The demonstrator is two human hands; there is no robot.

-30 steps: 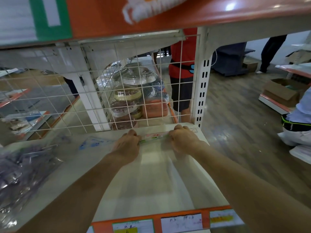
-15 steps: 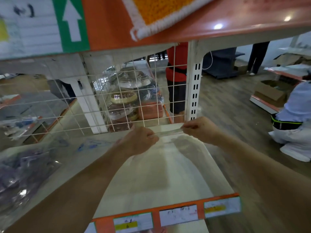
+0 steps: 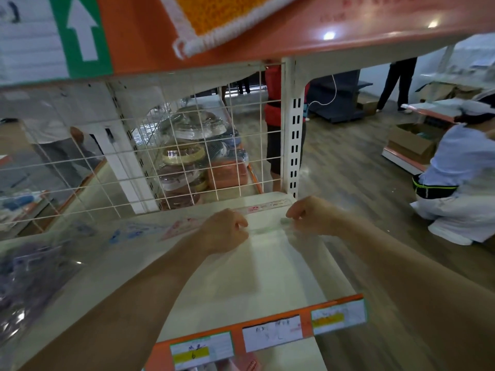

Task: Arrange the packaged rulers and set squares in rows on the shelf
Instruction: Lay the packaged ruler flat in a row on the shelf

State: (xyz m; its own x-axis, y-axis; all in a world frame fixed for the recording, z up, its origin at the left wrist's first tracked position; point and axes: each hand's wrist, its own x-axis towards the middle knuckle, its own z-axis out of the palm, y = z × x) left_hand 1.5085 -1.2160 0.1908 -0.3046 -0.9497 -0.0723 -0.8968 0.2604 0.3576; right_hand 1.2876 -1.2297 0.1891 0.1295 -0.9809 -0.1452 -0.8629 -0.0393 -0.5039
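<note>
White shelf (image 3: 254,277) below: left hand (image 3: 225,231) and right hand (image 3: 313,215) pinch a packaged ruler (image 3: 265,230) by its ends.

Wire grid (image 3: 150,162); cardboard box (image 3: 407,147)

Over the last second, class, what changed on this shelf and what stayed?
The left hand and right hand, raised half a second ago, have brought the green ruler down towards the shelf, just before the pink ruler by the mesh. Both still pinch its ends; the plastic bags at left stayed.
</note>
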